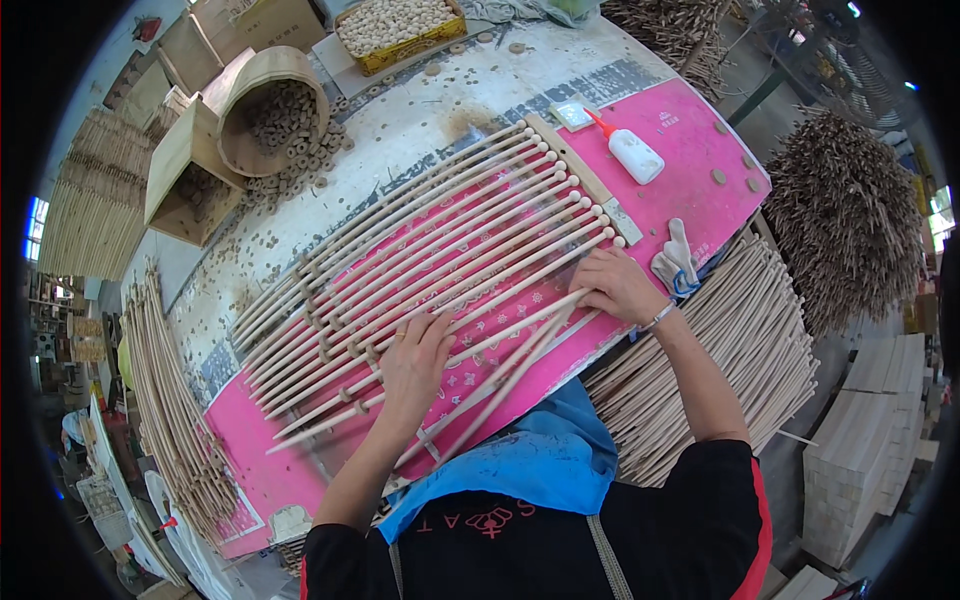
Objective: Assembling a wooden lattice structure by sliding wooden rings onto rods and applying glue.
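Observation:
Several thin wooden sticks point(420, 228) lie side by side on the pink-and-white table cover, round wooden knobs point(573, 181) on their far ends along a wooden strip point(592, 188). Small wooden rings point(325, 345) sit on the sticks toward their pointed ends. My right hand point(618, 285) is closed around the end of the nearest stick point(510, 330), close to the last knobs. Farther down that stick, my left hand point(412, 365) has its fingers curled over it, next to the rings. Under my hands lie a few plain loose sticks point(505, 385).
A white glue bottle point(636, 156) with a red nozzle and a glove point(676, 256) lie at the right. Wooden rings spill from a round wooden tub point(238, 130); a yellow crate point(398, 45) holds beads. Stick bundles point(715, 340) flank the table. A blue apron point(520, 450) covers my lap.

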Motion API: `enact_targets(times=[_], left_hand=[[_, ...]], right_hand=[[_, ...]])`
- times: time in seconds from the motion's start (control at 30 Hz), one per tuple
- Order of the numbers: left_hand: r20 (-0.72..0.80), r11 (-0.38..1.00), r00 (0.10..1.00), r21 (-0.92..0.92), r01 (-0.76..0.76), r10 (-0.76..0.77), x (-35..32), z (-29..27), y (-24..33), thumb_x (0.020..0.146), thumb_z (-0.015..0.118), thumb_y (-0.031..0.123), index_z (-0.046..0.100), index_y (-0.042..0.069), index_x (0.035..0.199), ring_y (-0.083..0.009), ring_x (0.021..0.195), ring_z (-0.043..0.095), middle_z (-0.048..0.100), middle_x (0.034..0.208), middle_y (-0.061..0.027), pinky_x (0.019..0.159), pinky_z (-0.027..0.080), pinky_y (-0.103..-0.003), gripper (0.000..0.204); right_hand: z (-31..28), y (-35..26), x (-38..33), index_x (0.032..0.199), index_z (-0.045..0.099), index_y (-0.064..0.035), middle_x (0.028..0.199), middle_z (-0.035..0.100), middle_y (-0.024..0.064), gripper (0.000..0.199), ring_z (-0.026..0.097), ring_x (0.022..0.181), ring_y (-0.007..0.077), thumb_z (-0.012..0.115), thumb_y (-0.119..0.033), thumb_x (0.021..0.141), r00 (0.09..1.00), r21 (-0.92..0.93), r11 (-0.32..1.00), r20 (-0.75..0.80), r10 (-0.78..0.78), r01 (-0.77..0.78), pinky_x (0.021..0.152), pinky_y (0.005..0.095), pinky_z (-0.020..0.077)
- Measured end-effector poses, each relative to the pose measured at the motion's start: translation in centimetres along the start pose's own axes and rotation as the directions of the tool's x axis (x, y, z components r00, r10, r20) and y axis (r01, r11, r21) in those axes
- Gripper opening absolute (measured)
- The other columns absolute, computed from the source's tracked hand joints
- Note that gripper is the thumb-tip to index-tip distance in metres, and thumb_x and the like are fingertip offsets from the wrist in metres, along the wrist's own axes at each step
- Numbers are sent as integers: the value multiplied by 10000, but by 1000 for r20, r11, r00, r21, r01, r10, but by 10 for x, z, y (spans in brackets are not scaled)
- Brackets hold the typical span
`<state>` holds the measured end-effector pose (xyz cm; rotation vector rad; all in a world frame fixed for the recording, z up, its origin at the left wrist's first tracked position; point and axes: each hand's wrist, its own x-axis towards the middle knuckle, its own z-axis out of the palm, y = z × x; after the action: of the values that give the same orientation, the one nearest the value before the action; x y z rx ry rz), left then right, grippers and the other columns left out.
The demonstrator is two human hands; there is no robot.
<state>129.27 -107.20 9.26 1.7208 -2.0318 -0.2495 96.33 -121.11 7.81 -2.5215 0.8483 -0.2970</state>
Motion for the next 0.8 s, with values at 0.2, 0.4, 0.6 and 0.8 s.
enact_targets(times=[0.2,0.4,0.6,0.8], left_hand=[[216,992,968,-1,-128,125,-37,-32,21,835,738,461,497,144,1481,-326,1347,447,487,1454,-119,1143,302,-544,759],[172,991,984,114,-63,43,-52,-30,14,712,823,146,439,133,1526,-339,1454,364,348,1592,-185,1180,245,-526,900],[92,948,987,281,-151,130,-60,-28,13,759,764,108,500,122,1483,-306,1477,336,349,1592,-169,1177,238,-506,770],[-166,927,916,162,-339,365,-76,-37,33,837,708,117,730,197,1200,-187,1233,582,639,1316,-27,1143,336,-420,372]], right_hand=[[1,10,15,922,707,-103,898,645,47,144,613,947,256,738,-193,814,997,104,995,-80,5,3,823,403,486],[-7,14,24,991,730,-107,894,642,53,169,597,916,263,718,-197,849,999,89,996,-37,24,-21,853,401,476],[-32,5,14,1025,742,-118,890,647,51,192,599,905,254,723,-215,861,996,73,997,-87,-25,31,854,397,482],[-24,-5,-23,1028,751,-95,914,686,67,181,595,947,264,723,-188,875,982,237,957,120,144,-169,878,404,486]])
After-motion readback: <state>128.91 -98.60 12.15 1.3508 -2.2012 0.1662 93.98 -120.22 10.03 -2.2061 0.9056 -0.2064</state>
